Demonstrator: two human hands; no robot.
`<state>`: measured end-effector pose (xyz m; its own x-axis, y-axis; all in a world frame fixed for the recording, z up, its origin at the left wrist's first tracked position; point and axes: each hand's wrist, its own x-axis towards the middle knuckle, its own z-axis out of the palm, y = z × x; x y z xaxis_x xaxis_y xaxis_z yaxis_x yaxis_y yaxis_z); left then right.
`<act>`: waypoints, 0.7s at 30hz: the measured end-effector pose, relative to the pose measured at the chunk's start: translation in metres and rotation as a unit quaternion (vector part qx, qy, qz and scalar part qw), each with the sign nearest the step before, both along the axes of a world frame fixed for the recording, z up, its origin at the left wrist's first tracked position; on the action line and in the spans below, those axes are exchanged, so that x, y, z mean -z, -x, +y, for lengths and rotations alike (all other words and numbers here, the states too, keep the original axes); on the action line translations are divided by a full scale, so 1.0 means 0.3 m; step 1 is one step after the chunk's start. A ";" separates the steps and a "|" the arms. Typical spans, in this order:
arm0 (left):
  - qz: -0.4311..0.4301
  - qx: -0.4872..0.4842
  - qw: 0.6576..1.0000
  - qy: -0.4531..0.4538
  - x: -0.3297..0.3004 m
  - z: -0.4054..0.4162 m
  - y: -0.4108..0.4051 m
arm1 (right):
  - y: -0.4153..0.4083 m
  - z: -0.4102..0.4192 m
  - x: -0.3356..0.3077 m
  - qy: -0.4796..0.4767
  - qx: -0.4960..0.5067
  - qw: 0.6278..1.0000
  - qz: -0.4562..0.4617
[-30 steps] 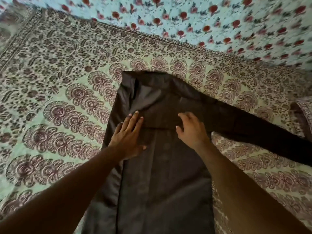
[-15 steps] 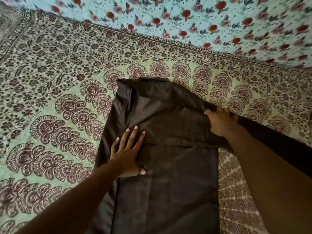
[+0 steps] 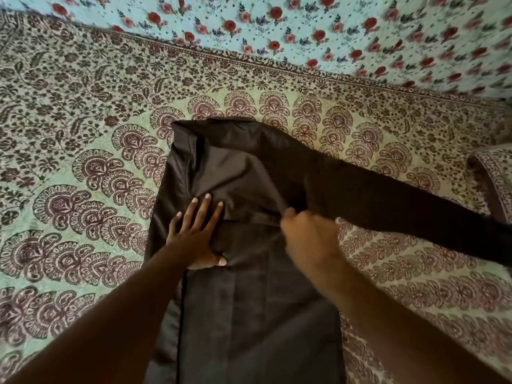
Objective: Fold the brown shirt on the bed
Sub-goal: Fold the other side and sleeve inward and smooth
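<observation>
Brown shirt (image 3: pixel 249 286) flat on bed (image 3: pixel 83 189), 1 sleeve (image 3: pixel 401 206) trailing right. Thin, soft, light fabric, likely slippery; best gripped at seam or fold edge. Left hand (image 3: pixel 194 234) flat, fingers spread, pressing cloth. Right hand (image 3: pixel 307 234) blurred, curled, pinching fold near sleeve base; 0.5 s ago it gripped farther right.
</observation>
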<state>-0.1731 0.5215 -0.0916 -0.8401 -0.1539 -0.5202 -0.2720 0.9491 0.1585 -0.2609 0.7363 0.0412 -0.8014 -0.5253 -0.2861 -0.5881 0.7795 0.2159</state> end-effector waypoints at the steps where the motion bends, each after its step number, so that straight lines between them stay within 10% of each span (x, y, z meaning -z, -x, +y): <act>1: 0.000 0.019 1.000 0.012 -0.002 -0.012 -0.001 | -0.076 -0.019 0.016 0.018 -0.001 1.000 -0.024; 7: 0.129 0.065 0.988 0.046 -0.055 0.017 -0.025 | -0.485 -0.130 0.156 0.017 -0.022 0.993 -0.117; 12: 0.235 -0.167 0.926 -0.245 -0.096 0.115 -0.126 | -0.487 -0.092 0.195 0.209 -0.024 0.977 -0.036; 16: 0.138 -0.204 0.903 -0.354 -0.133 0.214 -0.163 | -0.315 0.045 0.239 0.230 0.213 0.948 0.059; 21: 0.089 -0.308 0.884 -0.340 -0.091 0.291 -0.124 | -0.155 0.158 0.316 0.412 0.459 0.767 -0.177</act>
